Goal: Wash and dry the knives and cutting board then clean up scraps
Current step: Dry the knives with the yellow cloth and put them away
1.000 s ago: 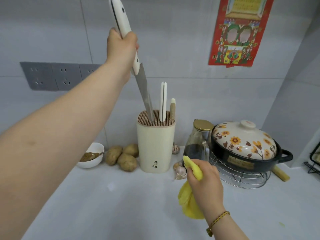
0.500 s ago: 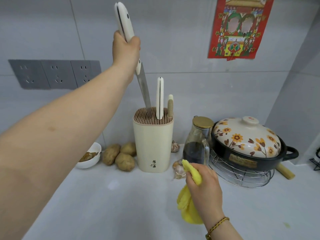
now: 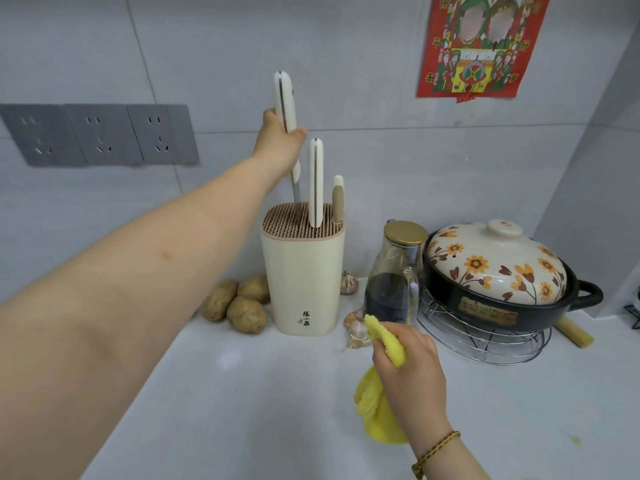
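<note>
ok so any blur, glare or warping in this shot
Head view: wide-angle bending tilts the sockets; the poster is slightly smeared; light is soft and even, with only a faint sheen on the counter; the knife and block read sharp.

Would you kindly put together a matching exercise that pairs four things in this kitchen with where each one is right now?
Things:
1. knife
2. yellow cloth
3. potatoes
4. clay pot

Places:
a. on the wire rack
b. on the counter beside the knife block
c. gripped by the left hand, blade tip in the knife block
d. held in the right hand

Pairs: 1-c, 2-d, 3-b, 4-a
</note>
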Action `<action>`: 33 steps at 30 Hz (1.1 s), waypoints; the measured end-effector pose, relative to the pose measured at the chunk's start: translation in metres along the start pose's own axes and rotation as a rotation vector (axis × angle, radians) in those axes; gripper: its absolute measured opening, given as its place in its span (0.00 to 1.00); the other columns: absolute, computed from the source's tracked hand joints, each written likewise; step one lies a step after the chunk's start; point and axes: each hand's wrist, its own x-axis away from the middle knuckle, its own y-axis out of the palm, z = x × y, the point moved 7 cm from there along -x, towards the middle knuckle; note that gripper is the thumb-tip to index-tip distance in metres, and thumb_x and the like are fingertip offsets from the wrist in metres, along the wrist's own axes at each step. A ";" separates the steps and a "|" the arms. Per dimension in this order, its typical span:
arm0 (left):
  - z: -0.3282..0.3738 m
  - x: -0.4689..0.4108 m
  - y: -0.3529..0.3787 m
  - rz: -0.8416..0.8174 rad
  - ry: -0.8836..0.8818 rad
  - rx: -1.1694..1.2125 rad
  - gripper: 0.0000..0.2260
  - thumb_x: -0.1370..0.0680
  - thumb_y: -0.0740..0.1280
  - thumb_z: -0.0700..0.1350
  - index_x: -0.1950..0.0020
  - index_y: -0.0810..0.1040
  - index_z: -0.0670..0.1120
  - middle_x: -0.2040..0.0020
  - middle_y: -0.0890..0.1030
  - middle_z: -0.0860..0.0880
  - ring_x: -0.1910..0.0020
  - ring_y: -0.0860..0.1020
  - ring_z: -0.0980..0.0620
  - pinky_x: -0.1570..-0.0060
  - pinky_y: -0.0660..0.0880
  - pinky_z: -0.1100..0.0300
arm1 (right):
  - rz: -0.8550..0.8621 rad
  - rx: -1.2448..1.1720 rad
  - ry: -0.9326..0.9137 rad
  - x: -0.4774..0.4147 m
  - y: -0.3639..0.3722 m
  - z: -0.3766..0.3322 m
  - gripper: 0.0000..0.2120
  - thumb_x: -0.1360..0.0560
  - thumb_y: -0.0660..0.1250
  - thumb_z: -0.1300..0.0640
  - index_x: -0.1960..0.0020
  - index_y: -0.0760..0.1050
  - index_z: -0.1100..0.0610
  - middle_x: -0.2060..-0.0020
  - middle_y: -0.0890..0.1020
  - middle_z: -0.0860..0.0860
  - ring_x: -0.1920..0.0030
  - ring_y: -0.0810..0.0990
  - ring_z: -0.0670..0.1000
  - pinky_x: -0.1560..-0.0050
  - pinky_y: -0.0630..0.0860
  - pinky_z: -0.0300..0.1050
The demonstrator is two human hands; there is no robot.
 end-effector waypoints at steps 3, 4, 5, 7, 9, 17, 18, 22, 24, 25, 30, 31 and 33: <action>-0.024 0.003 0.011 -0.060 -0.049 -0.023 0.18 0.20 0.59 0.45 0.32 0.62 0.41 0.44 0.71 0.46 0.46 0.70 0.50 0.49 0.64 0.62 | 0.000 -0.008 0.011 0.001 -0.002 0.006 0.09 0.27 0.66 0.58 0.49 0.77 0.48 0.59 0.71 0.33 0.50 0.65 0.42 0.59 0.58 0.35; -0.030 0.004 0.014 -0.078 -0.055 -0.053 0.18 0.20 0.59 0.45 0.33 0.62 0.40 0.43 0.72 0.45 0.43 0.71 0.48 0.49 0.64 0.62 | 0.006 -0.008 0.011 0.001 -0.002 0.007 0.09 0.27 0.67 0.59 0.49 0.77 0.48 0.60 0.71 0.32 0.49 0.66 0.42 0.59 0.59 0.36; -0.035 0.005 0.016 -0.093 -0.056 -0.086 0.18 0.20 0.59 0.46 0.33 0.62 0.40 0.41 0.73 0.44 0.40 0.71 0.47 0.49 0.64 0.62 | 0.010 -0.007 0.010 0.000 -0.002 0.009 0.09 0.27 0.67 0.59 0.49 0.77 0.48 0.60 0.70 0.31 0.49 0.66 0.43 0.58 0.59 0.36; -0.043 0.006 0.020 -0.108 -0.062 -0.127 0.18 0.20 0.59 0.46 0.33 0.63 0.39 0.38 0.72 0.43 0.38 0.71 0.46 0.49 0.63 0.63 | 0.014 -0.009 0.009 0.000 -0.001 0.011 0.09 0.28 0.67 0.59 0.49 0.77 0.49 0.60 0.71 0.33 0.50 0.66 0.43 0.58 0.60 0.36; -0.051 0.008 0.024 -0.121 -0.073 -0.147 0.18 0.20 0.59 0.46 0.33 0.63 0.39 0.37 0.72 0.43 0.38 0.71 0.46 0.50 0.63 0.63 | 0.019 -0.016 -0.004 0.000 0.000 0.012 0.09 0.28 0.67 0.59 0.49 0.78 0.49 0.59 0.72 0.35 0.51 0.66 0.43 0.58 0.59 0.35; -0.067 0.006 0.032 -0.152 -0.093 -0.147 0.17 0.20 0.58 0.47 0.35 0.66 0.39 0.40 0.75 0.43 0.40 0.73 0.46 0.48 0.65 0.61 | 0.024 -0.039 -0.055 -0.004 -0.001 0.013 0.09 0.28 0.68 0.62 0.49 0.79 0.53 0.61 0.71 0.33 0.52 0.67 0.46 0.55 0.64 0.24; -0.068 0.006 0.033 -0.160 -0.089 -0.143 0.17 0.20 0.58 0.47 0.35 0.67 0.39 0.41 0.75 0.44 0.40 0.73 0.46 0.48 0.65 0.61 | 0.026 -0.039 -0.061 -0.005 -0.001 0.013 0.09 0.29 0.68 0.62 0.49 0.79 0.54 0.61 0.71 0.33 0.52 0.67 0.46 0.55 0.64 0.23; -0.070 0.011 0.031 -0.149 -0.101 -0.135 0.18 0.20 0.59 0.49 0.34 0.67 0.41 0.44 0.74 0.47 0.43 0.72 0.50 0.49 0.64 0.63 | 0.034 -0.043 -0.077 -0.006 -0.003 0.010 0.10 0.29 0.69 0.62 0.48 0.79 0.55 0.60 0.70 0.33 0.52 0.67 0.47 0.54 0.63 0.22; -0.073 0.012 0.023 -0.121 -0.120 -0.122 0.21 0.21 0.59 0.51 0.32 0.66 0.41 0.38 0.74 0.45 0.39 0.72 0.49 0.45 0.65 0.63 | 0.032 -0.048 -0.070 -0.006 -0.005 0.007 0.10 0.29 0.69 0.61 0.48 0.78 0.55 0.60 0.71 0.35 0.51 0.67 0.47 0.57 0.62 0.26; -0.075 0.014 0.017 -0.096 -0.132 -0.114 0.21 0.21 0.60 0.51 0.31 0.65 0.41 0.36 0.73 0.44 0.37 0.71 0.48 0.42 0.65 0.62 | 0.030 -0.052 -0.066 -0.005 -0.008 0.004 0.10 0.29 0.69 0.61 0.48 0.78 0.55 0.60 0.71 0.36 0.51 0.67 0.47 0.58 0.60 0.29; -0.075 0.035 -0.015 0.012 -0.136 -0.094 0.15 0.22 0.61 0.43 0.36 0.71 0.41 0.39 0.76 0.42 0.39 0.74 0.45 0.41 0.67 0.60 | 0.042 -0.064 -0.064 0.007 -0.025 -0.012 0.12 0.29 0.69 0.61 0.45 0.77 0.55 0.58 0.72 0.39 0.48 0.69 0.47 0.49 0.61 0.34; -0.073 0.042 -0.014 -0.010 -0.129 -0.067 0.15 0.22 0.61 0.41 0.36 0.71 0.40 0.40 0.76 0.41 0.41 0.75 0.44 0.43 0.69 0.59 | 0.053 -0.062 -0.055 0.011 -0.031 -0.014 0.13 0.29 0.69 0.60 0.44 0.76 0.55 0.56 0.73 0.42 0.47 0.68 0.46 0.48 0.62 0.34; -0.066 0.061 -0.006 -0.084 -0.116 0.000 0.14 0.23 0.61 0.39 0.38 0.72 0.40 0.47 0.78 0.41 0.50 0.78 0.44 0.50 0.72 0.59 | 0.085 -0.052 -0.032 0.020 -0.042 -0.016 0.15 0.28 0.69 0.60 0.42 0.75 0.54 0.53 0.73 0.43 0.46 0.68 0.46 0.49 0.61 0.33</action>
